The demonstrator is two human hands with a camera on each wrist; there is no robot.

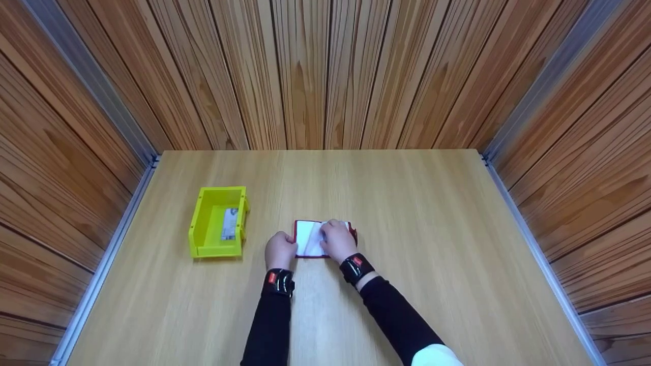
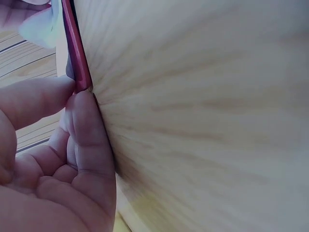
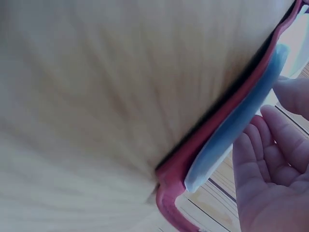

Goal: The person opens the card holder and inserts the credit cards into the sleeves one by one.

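A small notebook with a red cover lies spread on the table between both hands, white pages up. My left hand pinches its left cover edge; in the left wrist view the thumb is above the red cover and a finger is below its corner. My right hand is over the right-hand pages, its thumb and index finger pinching a raised white page. The right wrist view shows the page stack over the red cover, and a red flap bending up at its end.
A yellow-green open bin stands left of the notebook, with a white label inside. Wood-plank walls and metal rails bound the table at the back and sides.
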